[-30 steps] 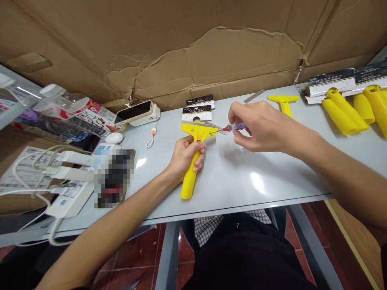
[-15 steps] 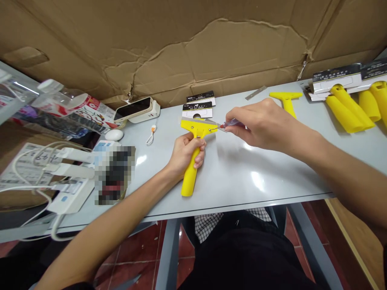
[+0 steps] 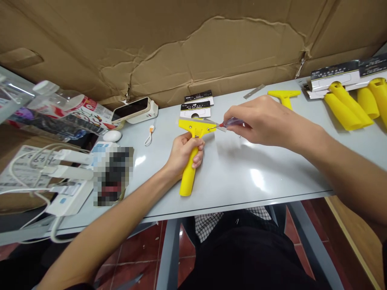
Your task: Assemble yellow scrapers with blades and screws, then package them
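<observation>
My left hand (image 3: pixel 190 152) is wrapped round the handle of a yellow scraper (image 3: pixel 188 177), its wide head pointing away from me. A metal blade (image 3: pixel 193 120) lies along the head's far edge, and small screws show on its face. In a pinch, my right hand (image 3: pixel 256 121) holds a screwdriver (image 3: pixel 232 122) with a clear purplish handle and red collar. Its shaft reaches left to the screw at the head's right side. Beyond the head lie black-and-white package cards (image 3: pixel 196 108). A second yellow scraper part (image 3: pixel 284 95) lies behind my right hand, near a loose blade (image 3: pixel 254 92).
Several yellow handles (image 3: pixel 347 110) with header cards lie at the right. On the left are a phone (image 3: pixel 131 109) on a white stand, a white oval object (image 3: pixel 112 136), a power strip (image 3: pixel 69 197) with cables and a labelled bottle (image 3: pixel 81 106). Cardboard (image 3: pixel 193 44) stands along the back.
The scraper and both hands keep nearly the same pose, with the screwdriver still at the screw. The whole view has shifted slightly. A small metal piece now shows beneath my right hand.
</observation>
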`<state>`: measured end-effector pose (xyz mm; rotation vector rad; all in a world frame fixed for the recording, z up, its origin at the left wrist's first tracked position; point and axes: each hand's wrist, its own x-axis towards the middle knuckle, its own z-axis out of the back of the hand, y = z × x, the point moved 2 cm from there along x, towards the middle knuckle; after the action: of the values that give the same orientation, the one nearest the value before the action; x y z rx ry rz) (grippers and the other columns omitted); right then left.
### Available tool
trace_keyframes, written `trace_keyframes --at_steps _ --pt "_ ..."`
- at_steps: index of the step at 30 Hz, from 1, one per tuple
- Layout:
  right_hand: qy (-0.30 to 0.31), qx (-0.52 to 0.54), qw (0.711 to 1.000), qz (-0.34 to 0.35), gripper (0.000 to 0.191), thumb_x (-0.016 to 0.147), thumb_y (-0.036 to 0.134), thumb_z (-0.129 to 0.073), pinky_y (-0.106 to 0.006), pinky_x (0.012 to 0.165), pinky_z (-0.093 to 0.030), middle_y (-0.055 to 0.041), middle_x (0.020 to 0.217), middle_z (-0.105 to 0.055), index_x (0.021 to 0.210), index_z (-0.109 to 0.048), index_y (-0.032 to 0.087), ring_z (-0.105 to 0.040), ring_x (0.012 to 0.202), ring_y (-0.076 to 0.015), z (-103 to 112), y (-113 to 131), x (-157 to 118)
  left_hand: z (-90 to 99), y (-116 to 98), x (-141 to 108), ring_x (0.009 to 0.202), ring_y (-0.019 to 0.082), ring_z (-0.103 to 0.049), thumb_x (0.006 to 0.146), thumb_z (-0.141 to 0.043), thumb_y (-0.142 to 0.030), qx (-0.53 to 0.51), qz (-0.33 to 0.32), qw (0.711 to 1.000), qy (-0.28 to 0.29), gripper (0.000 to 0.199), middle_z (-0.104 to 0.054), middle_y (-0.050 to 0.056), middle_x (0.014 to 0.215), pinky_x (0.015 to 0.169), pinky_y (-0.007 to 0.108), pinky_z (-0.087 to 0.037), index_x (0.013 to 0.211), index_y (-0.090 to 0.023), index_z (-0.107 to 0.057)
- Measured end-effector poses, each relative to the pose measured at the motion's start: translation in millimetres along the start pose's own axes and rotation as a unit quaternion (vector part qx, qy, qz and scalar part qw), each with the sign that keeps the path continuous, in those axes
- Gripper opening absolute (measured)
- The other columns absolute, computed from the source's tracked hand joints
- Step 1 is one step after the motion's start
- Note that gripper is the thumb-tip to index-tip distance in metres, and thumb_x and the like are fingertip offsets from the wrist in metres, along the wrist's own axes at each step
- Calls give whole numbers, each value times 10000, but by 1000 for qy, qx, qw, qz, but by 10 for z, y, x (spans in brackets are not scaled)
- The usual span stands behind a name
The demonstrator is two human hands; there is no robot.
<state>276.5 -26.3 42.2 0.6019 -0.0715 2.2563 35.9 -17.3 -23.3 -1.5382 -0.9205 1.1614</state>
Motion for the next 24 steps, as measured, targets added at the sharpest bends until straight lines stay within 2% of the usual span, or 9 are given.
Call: trace_keyframes --at_steps 5,13,19,24 --pt "4 -40 999 -5 249 1047 281 -540 -334 666 -328 -47 816 -735 1065 -775 200 -622 731 -193 23 48 -2 8 -9 6 283 59 -361 753 -723 -290 -1 15 1000 25 242 -459 -70 430 287 179 -297 680 -208 -508" --pt "-6 -39 998 48 283 1063 240 -490 -323 686 -332 -34 921 -747 1086 -771 213 -647 796 -172 53 37 -2 2 -13 3 278 54 -365 762 -716 -277 -2 12 1000 28 238 -476 -64 444 281 175 -297 668 -201 -511" --pt "34 -65 997 26 246 1042 220 -518 -331 679 -318 -60 1033 -784 1144 -741 201 -646 788 -187 106 63 -12 -12 -15 -11 287 52 -365 761 -712 -264 -15 6 999 38 240 -475 -64 451 286 178 -293 642 -195 -515" --pt "86 -142 986 -10 293 1099 311 -479 -361 642 -240 -80 931 -792 1127 -747 198 -625 714 -214 151 169 6 -3 -8 -9 272 66 -365 783 -696 -262 -2 5 999 47 235 -461 -57 408 287 181 -290 637 -199 -522"
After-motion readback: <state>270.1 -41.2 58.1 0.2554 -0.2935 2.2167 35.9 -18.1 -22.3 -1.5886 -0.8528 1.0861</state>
